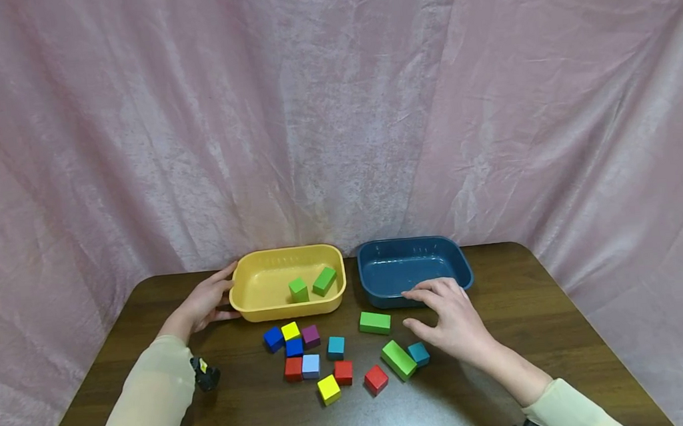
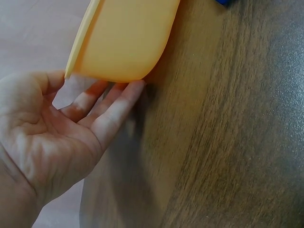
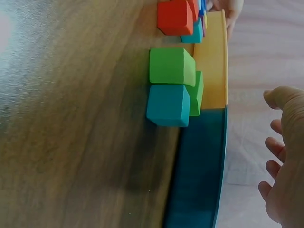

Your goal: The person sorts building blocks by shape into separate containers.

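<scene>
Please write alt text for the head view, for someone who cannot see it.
A person's left hand holds a yellow tray containing two green blocks; the empty right hand hovers near a blue tray. Colourful blocks lie on a wooden table before a pink curtain.

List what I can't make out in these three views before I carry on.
Head view: the near side of the blue tray, partly hidden behind the right hand.
Left wrist view: most of the yellow tray and a blue block, cut off by the top edge.
Right wrist view: the blue tray's inside, hidden by its wall; part of the left hand, cut off by the top edge.
</scene>
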Available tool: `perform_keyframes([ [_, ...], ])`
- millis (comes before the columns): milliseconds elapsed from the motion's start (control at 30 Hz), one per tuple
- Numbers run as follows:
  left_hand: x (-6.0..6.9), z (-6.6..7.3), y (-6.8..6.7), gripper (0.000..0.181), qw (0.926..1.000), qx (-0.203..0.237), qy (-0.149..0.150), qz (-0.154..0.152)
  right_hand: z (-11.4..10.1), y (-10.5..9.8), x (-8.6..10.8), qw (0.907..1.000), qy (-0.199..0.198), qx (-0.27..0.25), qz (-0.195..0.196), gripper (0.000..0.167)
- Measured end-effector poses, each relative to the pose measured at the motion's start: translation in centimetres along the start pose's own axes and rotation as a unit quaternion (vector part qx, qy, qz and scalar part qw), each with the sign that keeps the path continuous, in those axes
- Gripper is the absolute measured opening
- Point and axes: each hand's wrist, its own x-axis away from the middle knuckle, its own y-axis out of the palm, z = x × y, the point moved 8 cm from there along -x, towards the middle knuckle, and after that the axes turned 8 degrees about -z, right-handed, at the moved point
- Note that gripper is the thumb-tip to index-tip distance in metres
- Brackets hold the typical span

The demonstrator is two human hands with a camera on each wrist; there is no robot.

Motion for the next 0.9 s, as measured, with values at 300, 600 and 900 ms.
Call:
perform_keyframes([
  [300,0.0,-0.1,-0.2,0.062,1.0000,-0.004,-0.005,0.002,0.2,0.5,1.3,0.9995,0.025,0.018,-0.012,0.043],
  [600,0.0,0.1,0.0,0.061,1.0000,0.001,-0.006,-0.001,-0.4,1.1,3.5,0.9985,0.035,0.024,-0.034,0.033],
  [900,0.1,0.1,0.2,0.060,1.0000,0.002,-0.007,-0.003,-0.4,2.4,5.1,0.9978,0.038,0.041,-0.037,0.032],
])
